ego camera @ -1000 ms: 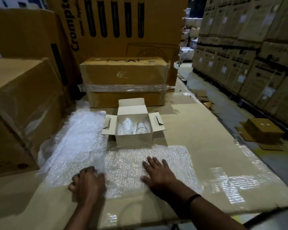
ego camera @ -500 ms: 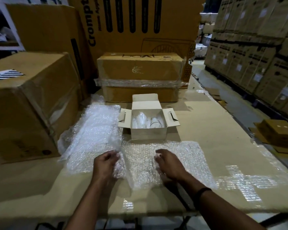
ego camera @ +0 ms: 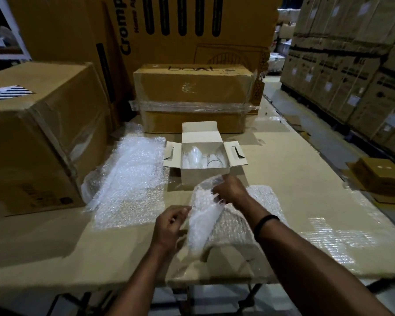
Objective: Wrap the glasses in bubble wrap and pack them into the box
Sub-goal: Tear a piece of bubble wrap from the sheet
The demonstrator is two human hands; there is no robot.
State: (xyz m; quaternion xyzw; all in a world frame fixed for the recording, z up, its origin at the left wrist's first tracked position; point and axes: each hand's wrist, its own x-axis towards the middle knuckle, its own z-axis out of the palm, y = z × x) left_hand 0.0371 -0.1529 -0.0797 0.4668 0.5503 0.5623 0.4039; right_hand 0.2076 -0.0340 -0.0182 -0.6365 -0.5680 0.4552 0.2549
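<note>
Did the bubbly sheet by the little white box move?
Yes. The clear bubble wrap sheet lay flat; now the left hand and right hand hold its left part raised, nearer the small open white cardboard box.

Bubble wrap sheet held up above the cardboard-covered tabletop, pinched by left hand and right hand, open white box just behind, glasses seen inside, spare bubble wrap spread at left

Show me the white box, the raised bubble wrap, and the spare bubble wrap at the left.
white box (ego camera: 192,179), head view, bare front wall.
raised bubble wrap (ego camera: 202,215), head view, middle of the lifted fold.
spare bubble wrap (ego camera: 132,169), head view, middle of the pile.
</note>
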